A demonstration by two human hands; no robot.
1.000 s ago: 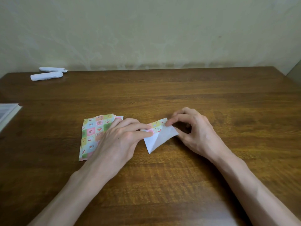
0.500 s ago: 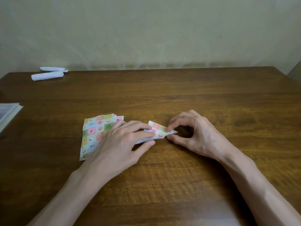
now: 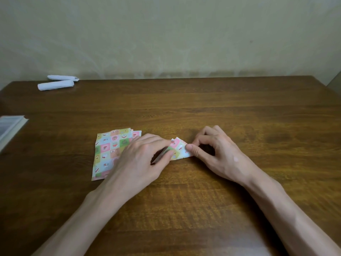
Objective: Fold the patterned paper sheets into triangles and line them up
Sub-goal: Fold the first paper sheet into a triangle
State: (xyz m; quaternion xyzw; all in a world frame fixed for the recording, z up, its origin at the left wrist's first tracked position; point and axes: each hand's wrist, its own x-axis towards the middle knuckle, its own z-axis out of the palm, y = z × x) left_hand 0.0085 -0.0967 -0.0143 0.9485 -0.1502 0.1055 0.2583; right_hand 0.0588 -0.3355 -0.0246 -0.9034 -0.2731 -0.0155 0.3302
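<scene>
Gripping a folded patterned sheet (image 3: 178, 149) lying crosswise on the desk (image 3: 239, 111), the left hand (image 3: 140, 160) pinches its left end, the right hand (image 3: 218, 154) its right.

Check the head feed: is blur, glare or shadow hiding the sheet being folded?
Head view: light is soft and even, only a mild sheen on the table, no glare. The folded sheet looks slightly soft, its print smeared. The left hand covers its left end; the right hand shades the wood beneath its palm.
</scene>
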